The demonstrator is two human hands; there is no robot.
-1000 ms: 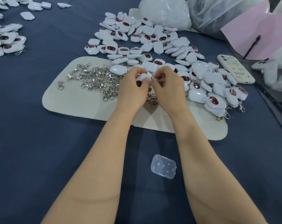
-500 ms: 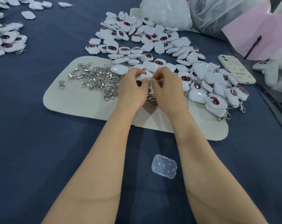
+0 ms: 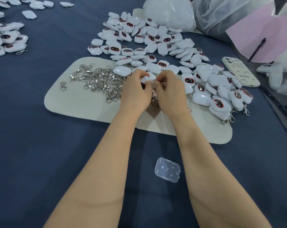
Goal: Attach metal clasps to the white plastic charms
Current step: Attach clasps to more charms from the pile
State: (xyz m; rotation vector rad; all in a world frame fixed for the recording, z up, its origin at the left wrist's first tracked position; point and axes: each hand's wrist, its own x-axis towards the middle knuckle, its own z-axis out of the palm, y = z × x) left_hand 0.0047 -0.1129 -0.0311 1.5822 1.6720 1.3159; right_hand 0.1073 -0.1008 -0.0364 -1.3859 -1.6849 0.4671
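My left hand (image 3: 136, 91) grips a white plastic charm (image 3: 145, 79) above the cream mat (image 3: 77, 102). My right hand (image 3: 169, 89) sits close against it, fingertips pinching a small metal clasp (image 3: 155, 81) at the charm's edge; the clasp is mostly hidden by my fingers. A tangle of loose silver clasps (image 3: 98, 79) lies on the mat to the left of my hands. A big heap of white charms with dark red-rimmed faces (image 3: 147, 40) spreads behind my hands. Charms with clasps hanging from them (image 3: 221, 94) are piled at the right.
A clear plastic case (image 3: 167, 172) lies on the dark blue cloth between my forearms. A phone in a cream case (image 3: 239, 71) rests at the right, by pink paper (image 3: 262, 35) and plastic bags (image 3: 170, 12). More charms (image 3: 6, 40) sit far left.
My hands have stayed pressed together over the same charm, with only small finger movements; the view has shifted slightly.
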